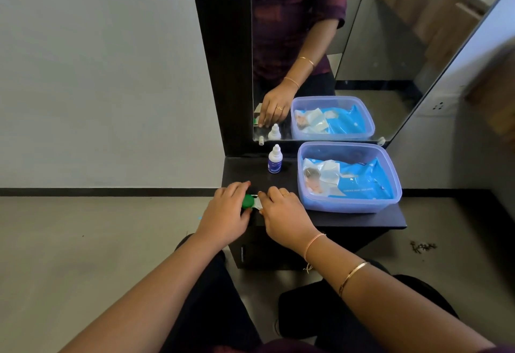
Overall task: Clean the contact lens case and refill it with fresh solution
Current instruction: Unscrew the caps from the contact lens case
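The contact lens case point(252, 202) lies on the front left of a small black dresser top point(348, 219); I see its green cap and a bit of its white body between my hands. My left hand point(227, 213) curls around the green cap end. My right hand point(281, 213) covers and grips the other end, which stays hidden under the fingers. A small white solution bottle point(275, 159) with a blue label stands upright and capped behind the hands, near the mirror.
A clear plastic tub point(390, 185) holding a blue wipes pack point(359, 178) fills the right side of the dresser top. A tall mirror point(320, 46) rises at the back. Grey floor lies to the left, and my knees sit below the dresser.
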